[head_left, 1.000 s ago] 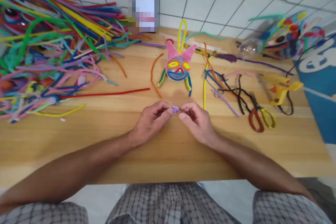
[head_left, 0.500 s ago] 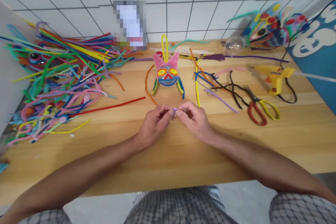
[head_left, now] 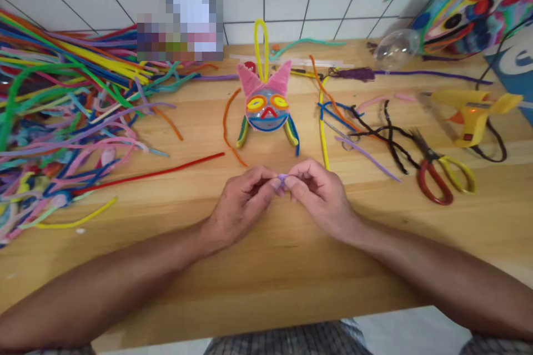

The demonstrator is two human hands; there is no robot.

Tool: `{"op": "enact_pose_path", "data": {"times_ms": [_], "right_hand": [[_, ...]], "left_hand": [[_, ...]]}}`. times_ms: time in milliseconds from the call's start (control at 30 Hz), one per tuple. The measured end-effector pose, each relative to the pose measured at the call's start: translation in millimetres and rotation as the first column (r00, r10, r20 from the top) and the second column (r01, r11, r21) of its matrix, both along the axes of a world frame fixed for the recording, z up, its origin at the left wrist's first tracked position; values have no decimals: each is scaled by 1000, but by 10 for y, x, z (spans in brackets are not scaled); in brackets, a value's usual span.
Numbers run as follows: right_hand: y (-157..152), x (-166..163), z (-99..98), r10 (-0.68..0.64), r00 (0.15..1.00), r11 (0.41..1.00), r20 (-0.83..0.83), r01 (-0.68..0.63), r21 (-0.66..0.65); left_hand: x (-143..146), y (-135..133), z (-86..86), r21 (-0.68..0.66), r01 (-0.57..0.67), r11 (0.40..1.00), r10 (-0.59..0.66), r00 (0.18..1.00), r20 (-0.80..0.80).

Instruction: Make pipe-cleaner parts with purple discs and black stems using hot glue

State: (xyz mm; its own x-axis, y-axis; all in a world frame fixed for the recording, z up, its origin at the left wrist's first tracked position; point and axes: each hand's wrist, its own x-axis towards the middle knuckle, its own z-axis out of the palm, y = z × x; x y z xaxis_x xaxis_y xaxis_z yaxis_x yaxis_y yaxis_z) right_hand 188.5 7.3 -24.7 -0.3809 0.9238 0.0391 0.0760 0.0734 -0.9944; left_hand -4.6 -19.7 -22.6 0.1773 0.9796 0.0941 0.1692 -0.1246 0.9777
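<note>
Between my hands is a small piece of purple pipe cleaner [head_left: 282, 179], mostly covered by the fingertips. My left hand [head_left: 245, 202] pinches its left end, and my right hand [head_left: 322, 199] pinches the right end; both are closed just above the table. Beyond them lies a cat-like ornament [head_left: 267, 108] with a clear round body, pink ears, orange-and-yellow eyes, a red nose, a blue mouth line and a yellow loop on top. Its limbs, of green, yellow and blue pipe cleaner, point toward me.
A tangled heap of pipe cleaners [head_left: 83, 116] covers the left side. On the right lie scissors [head_left: 435, 177], a yellow glue gun [head_left: 470, 113], black pipe cleaner pieces [head_left: 391, 133] and a clear plastic ball [head_left: 395, 50]. A colourful decorated piece [head_left: 462, 16] stands by the tiled wall.
The camera view has moved closer, so things appear larger and spread outward. Both hands keep pinching the purple piece, and a little more of it shows between the fingertips.
</note>
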Motion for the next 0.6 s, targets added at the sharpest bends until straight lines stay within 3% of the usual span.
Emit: {"op": "enact_pose_path", "data": {"times_ms": [600], "right_hand": [[-12, -13, -27, 7, 999, 1000, -39, -7, -14]], "left_hand": [[2, 3, -11, 0, 37, 999, -37, 999, -2]]}}
